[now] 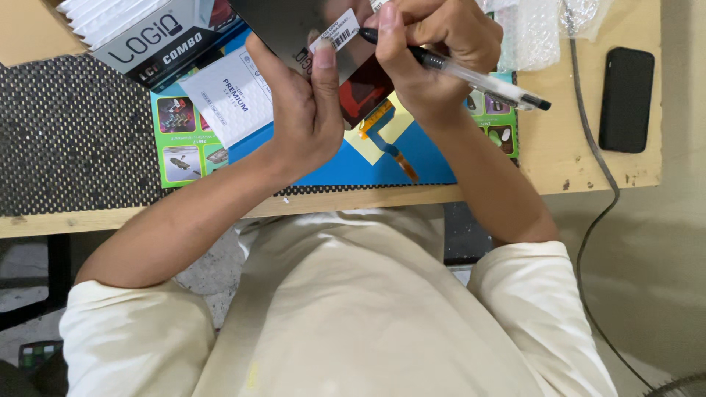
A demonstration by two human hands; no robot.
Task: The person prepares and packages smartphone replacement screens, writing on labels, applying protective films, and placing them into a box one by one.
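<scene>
Cream short-sleeved shirt, bare forearms, no rings or watch

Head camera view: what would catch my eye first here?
Probably the two hands at top centre: the left hand holds up a dark glossy panel with a barcode sticker, while the right hand puts a clear pen to it. Below them lies a blue and green mat, and a black phone rests far right.

Surface: light wooden table, front edge worn and chipped | Left portion: black perforated mat reaching the front edge | Centre: blue-green printed mat | Right edge: black phone lying flat; grey cable dropping past the front edge | Floor: plain grey-beige | Light: even, soft shadows
</scene>
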